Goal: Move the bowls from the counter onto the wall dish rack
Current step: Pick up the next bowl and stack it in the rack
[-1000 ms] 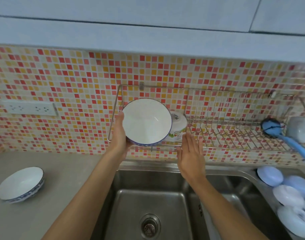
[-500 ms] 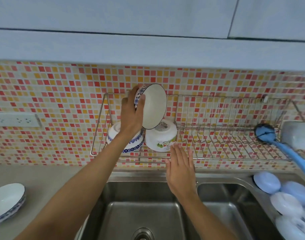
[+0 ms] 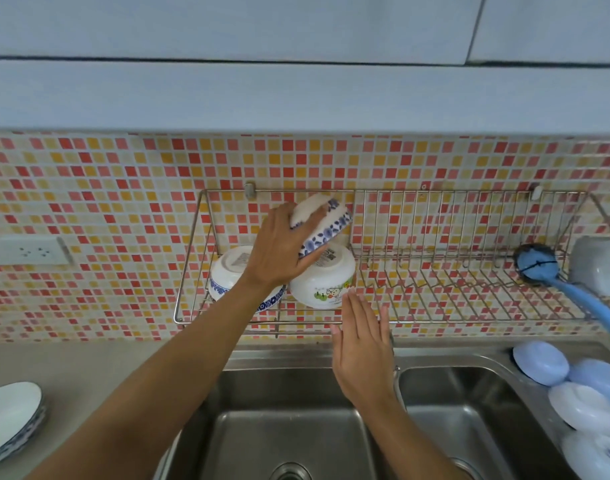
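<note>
Wall dish rack (image 3: 435,258): left end holds two upturned bowls, and the slots to their right stand open. Left hand (image 3: 279,251) grips a blue-floral bowl (image 3: 326,221), tilted mouth-down, touching the cartoon-print bowl (image 3: 322,282). Right hand (image 3: 360,344) is flat, fingers straight, holding nothing; another bowl (image 3: 9,417) sits on the desk (image 3: 89,375), near left.

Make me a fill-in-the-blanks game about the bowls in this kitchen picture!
1. The left hand holds a bowl with ____ flowers on it.
2. The bowl with the cartoon picture sits upside down on the wire ____.
3. The right hand is flat and holds ____.
4. One more bowl waits on the counter, at the ____ edge of the picture.

Missing words: blue; rack; nothing; left
</note>
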Action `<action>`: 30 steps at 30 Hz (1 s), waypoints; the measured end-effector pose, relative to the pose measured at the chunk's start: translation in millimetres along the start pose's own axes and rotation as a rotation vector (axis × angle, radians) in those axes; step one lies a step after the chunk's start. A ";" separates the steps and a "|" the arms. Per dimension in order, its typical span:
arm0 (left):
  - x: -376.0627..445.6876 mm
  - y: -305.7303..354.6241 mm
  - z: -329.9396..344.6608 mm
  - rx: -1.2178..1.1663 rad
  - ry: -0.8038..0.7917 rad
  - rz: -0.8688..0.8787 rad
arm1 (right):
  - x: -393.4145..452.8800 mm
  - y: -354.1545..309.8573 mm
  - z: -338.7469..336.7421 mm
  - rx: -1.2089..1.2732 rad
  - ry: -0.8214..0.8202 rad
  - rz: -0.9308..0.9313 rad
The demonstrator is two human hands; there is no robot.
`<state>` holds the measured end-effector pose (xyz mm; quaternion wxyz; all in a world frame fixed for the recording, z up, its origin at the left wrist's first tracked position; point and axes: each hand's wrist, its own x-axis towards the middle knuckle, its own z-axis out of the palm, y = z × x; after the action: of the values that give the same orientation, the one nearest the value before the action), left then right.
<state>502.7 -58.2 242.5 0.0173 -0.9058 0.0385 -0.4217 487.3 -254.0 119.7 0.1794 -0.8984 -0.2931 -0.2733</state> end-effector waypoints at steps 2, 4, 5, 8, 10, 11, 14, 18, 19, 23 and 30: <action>-3.7 -1.6 7.1 0.070 -0.015 0.079 | 0.3 -0.4 0.2 -0.003 -0.003 0.002; -9.1 -2.2 13.6 0.087 -0.045 0.116 | 0.3 -0.3 0.3 -0.005 -0.001 0.003; -12.9 -2.4 17.4 0.088 -0.068 0.126 | 0.0 -0.1 0.2 -0.005 0.001 0.003; -23.7 -0.6 27.7 0.078 -0.152 0.144 | -0.5 -1.0 -1.1 0.000 0.003 0.005; -25.7 1.4 30.5 0.067 -0.198 0.155 | -0.7 -1.6 -1.3 -0.005 -0.001 0.010; -24.8 1.7 31.0 0.067 -0.217 0.155 | -0.5 -1.7 -0.8 -0.006 -0.004 0.014; -22.7 2.7 29.2 0.074 -0.267 0.138 | -0.5 -1.8 0.8 -0.017 -0.014 0.025; -25.2 4.2 28.1 0.086 -0.306 0.159 | -0.3 -2.7 0.3 -0.025 -0.018 0.030; -25.9 4.6 27.5 0.086 -0.316 0.166 | -0.3 -2.6 -0.1 -0.022 -0.018 0.030; -27.9 6.2 26.0 0.036 -0.346 0.160 | -0.4 -4.3 -2.0 -0.026 -0.019 0.035; -35.9 17.4 20.5 -0.097 -0.355 0.061 | 2.2 -8.3 -7.1 -0.042 -0.040 0.061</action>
<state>494.4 -72.5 200.7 -0.0070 -0.9641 0.0823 -0.2523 480.9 -250.2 128.0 0.1631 -0.9157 -0.2633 -0.2560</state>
